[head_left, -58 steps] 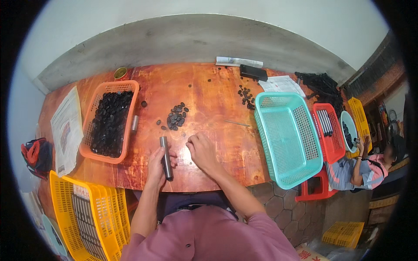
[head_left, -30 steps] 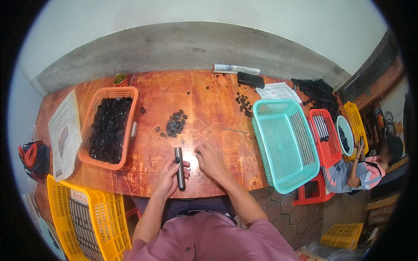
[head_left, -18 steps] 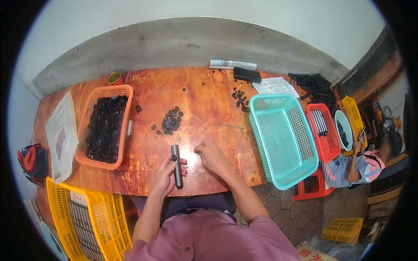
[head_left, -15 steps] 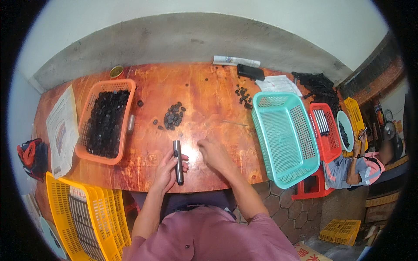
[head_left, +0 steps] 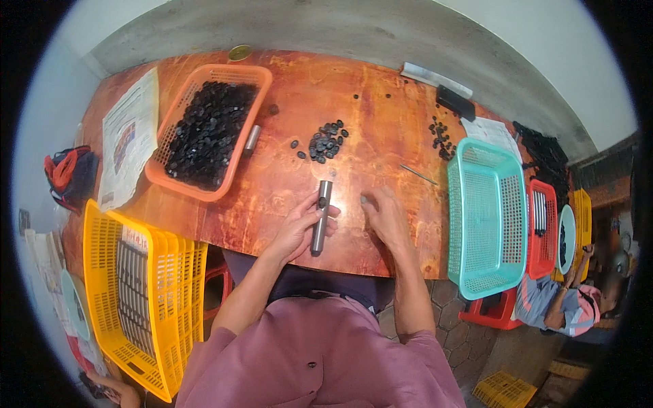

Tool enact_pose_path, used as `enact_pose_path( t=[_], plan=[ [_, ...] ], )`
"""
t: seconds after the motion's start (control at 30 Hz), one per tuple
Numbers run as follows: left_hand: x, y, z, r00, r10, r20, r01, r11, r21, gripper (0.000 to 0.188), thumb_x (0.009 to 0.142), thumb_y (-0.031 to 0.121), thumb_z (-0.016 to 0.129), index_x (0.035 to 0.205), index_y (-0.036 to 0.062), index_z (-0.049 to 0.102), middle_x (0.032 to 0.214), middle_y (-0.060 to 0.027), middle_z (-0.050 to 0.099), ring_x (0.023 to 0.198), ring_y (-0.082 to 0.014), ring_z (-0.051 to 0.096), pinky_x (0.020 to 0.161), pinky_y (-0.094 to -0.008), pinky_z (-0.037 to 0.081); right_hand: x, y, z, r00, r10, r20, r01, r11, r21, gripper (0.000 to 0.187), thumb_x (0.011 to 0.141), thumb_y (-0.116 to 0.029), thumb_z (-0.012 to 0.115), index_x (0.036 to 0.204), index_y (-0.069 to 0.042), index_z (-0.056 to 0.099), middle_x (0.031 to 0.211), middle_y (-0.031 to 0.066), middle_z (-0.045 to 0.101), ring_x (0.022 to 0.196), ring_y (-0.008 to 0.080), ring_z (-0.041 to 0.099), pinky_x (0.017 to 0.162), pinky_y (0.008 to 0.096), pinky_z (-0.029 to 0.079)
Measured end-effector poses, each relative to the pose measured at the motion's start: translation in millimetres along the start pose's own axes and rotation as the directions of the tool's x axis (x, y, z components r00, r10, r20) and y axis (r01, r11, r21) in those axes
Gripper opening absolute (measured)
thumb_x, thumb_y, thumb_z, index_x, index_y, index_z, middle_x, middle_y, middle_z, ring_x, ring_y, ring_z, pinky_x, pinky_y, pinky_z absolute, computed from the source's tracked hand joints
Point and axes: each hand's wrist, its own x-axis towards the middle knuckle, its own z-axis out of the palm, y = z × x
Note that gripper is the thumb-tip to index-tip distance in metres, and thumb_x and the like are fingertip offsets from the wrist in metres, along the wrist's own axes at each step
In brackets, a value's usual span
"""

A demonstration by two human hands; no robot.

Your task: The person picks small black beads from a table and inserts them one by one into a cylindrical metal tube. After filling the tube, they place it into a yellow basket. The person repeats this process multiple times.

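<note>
Over the counter (head_left: 381,143), which spans the middle of the frame, your right grip (head_left: 388,216) curls right of centre, what it pinches, if anything, impossible to tell, while your left grip (head_left: 299,228) is wrapped around the metal tube (head_left: 321,223) near centre. The tube is best held firm, the dark oval spot (head_left: 322,202) near its upper end uncovered.

Holding metal tube (head_left: 319,231) in left hand (head_left: 297,228), palm turned partly up, curling fingertips (head_left: 334,212) past its right side. Slanting left forearm (head_left: 248,292) up to tube from lower left. Bending right hand (head_left: 385,216) loosely right of tube, not touching; reaching right forearm (head_left: 413,289) in from tube's lower right. Cannot tell if pinching anything there.
</note>
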Motion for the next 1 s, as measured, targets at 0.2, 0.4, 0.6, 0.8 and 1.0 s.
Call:
enact_pose_path(
  t=[0.2,0.4,0.6,0.8,1.0],
  plan=[
    [0,-4,-2,0.999,0.004,0.046,-0.004,1.0,0.0,0.059,0.105,0.013,0.059,0.156,0.0013,0.031,0.124,-0.0187,0.062,0.098,-0.0253,0.069,0.087,-0.0382,0.061,0,0,3,1.0,-0.016,-0.016,0.016,0.998,-0.055,0.021,0.088,-0.011,0.073,0.106,-0.002,0.07,0.103,0.0182,0.068,0.095,0.0376,0.067,0.082,0.0449,0.053],
    [2,-7,-7,0.999,0.001,0.051,0.0,1.0,-0.014,0.055,0.105,0.01,0.057,0.155,0.0007,0.034,0.124,-0.0168,0.062,0.099,-0.0237,0.069,0.088,-0.0382,0.061,-3,-15,1,0.994,-0.104,-0.03,0.105,0.994,0.009,0.023,0.086,-0.01,0.076,0.108,-0.003,0.071,0.099,0.0178,0.069,0.091,0.0366,0.068,0.08,0.0454,0.054],
    [3,-7,-7,0.997,-0.007,0.076,0.009,0.999,-0.035,0.06,0.105,0.005,0.055,0.159,0.0018,0.032,0.128,-0.014,0.062,0.107,-0.0241,0.069,0.094,-0.0376,0.06,-8,-51,11,0.946,-0.295,-0.133,0.307,0.948,0.081,0.022,0.085,-0.009,0.076,0.105,-0.003,0.071,0.096,0.0145,0.069,0.086,0.034,0.068,0.077,0.0415,0.054],
    [2,-11,-7,0.997,0.027,0.077,-0.028,1.0,0.006,0.07,0.102,0.002,0.056,0.164,0.0048,0.024,0.147,-0.0094,0.051,0.131,-0.0185,0.055,0.105,-0.0392,0.053,-6,-57,24,0.879,-0.45,-0.159,0.448,0.893,-0.052,0.024,0.084,-0.009,0.077,0.106,-0.003,0.071,0.094,0.012,0.068,0.083,0.0321,0.067,0.073,0.0419,0.051],
    [-1,-8,-2,0.995,0.057,0.079,-0.058,0.998,0.014,0.07,0.102,0.005,0.063,0.163,0.0039,0.028,0.143,-0.0111,0.055,0.124,-0.0195,0.061,0.099,-0.0347,0.056,-10,-51,28,0.83,-0.526,-0.183,0.505,0.85,-0.152,0.026,0.085,-0.01,0.076,0.11,-0.003,0.072,0.094,0.011,0.067,0.081,0.0284,0.067,0.068,0.0401,0.051]
  ],
)
